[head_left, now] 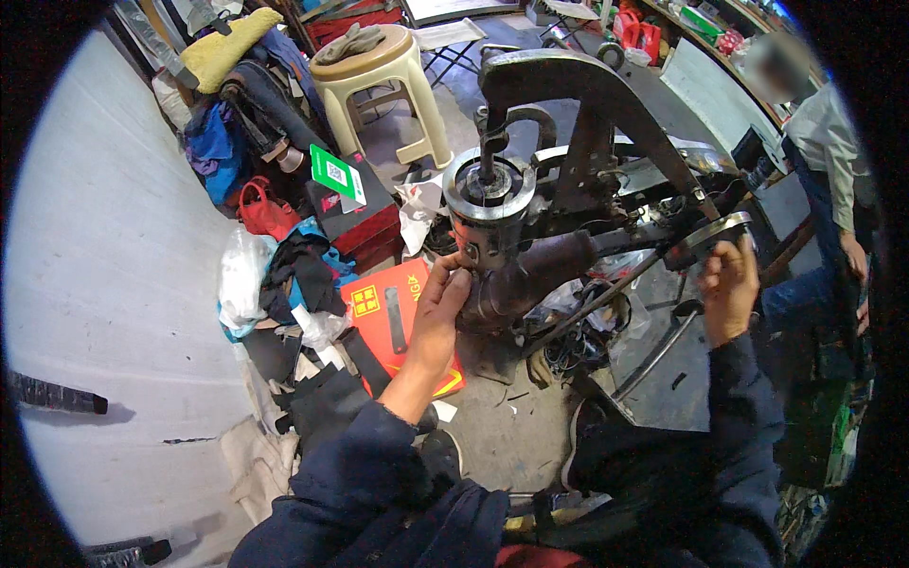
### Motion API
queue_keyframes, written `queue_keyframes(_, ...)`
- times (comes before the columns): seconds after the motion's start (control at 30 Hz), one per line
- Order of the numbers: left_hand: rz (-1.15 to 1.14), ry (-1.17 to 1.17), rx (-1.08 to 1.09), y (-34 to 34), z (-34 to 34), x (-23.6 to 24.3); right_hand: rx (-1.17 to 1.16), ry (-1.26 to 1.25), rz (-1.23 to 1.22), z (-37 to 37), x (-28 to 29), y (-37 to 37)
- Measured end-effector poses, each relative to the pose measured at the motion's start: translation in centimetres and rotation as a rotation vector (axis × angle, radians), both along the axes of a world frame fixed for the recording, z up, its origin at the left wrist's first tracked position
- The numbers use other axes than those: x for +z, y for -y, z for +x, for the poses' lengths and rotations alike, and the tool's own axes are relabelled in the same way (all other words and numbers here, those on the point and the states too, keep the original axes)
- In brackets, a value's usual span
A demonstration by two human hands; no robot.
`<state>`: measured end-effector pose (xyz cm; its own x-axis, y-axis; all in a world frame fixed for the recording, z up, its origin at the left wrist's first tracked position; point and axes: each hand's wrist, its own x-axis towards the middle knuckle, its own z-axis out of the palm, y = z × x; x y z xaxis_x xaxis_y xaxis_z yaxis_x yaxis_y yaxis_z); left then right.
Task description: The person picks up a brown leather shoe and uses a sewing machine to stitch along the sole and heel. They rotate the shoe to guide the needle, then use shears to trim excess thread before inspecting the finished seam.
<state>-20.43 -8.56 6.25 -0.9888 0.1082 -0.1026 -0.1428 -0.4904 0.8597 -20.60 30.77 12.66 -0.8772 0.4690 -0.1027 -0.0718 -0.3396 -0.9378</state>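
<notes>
In front of me stands a dark metal hand-cranked sewing machine (pixel 578 80), the kind used for shoe repair, with a curved upper arm and a ringed round head (pixel 490 189). Below the head, a dark brown leather-looking piece (pixel 535 275) lies along the lower arm; its exact kind I cannot make out. My left hand (pixel 440 317) pinches this piece at its left end, thumb and fingers close together. Over on the right, the fingers of my right hand (pixel 729 289) curl at the rim of the metal handwheel (pixel 710 237). The grip's inner side is hidden.
A red box (pixel 417 298) bearing a dark flat strip lies left of the machine, near dark scraps (pixel 327 407) and bags. Behind stands a cream stool (pixel 379 85) with gloves on it. A white wall (pixel 123 256) bounds the left; another person (pixel 824 161) stands at right.
</notes>
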Motion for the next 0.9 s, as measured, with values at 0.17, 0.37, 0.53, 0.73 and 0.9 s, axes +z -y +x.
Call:
queue_keyframes(0.17, -0.448, -0.21, -0.026, 0.8, 0.1, 1.1, 0.378, 0.051, 0.355, 0.4, -1.0, 9.2)
queue_keyframes(0.37, -0.78, -0.132, -0.058, 0.4, -1.3, 2.9, 0.13, -0.025, 0.601, -6.3, -0.7, 10.1)
queue_keyframes(0.53, -0.803, -0.178, -0.021, 0.2, -1.3, 2.4, 0.122, -0.167, 1.073, -7.6, -5.6, 12.2)
queue_keyframes(0.73, -0.733, -0.285, 0.045, -0.2, -1.1, 1.3, 0.273, -0.352, 1.98, -6.5, -6.1, 14.0)
queue_keyframes(0.9, -0.632, -0.205, -0.016, -0.1, -0.8, 1.7, 0.165, -0.526, 1.516, -6.3, -3.6, 14.3)
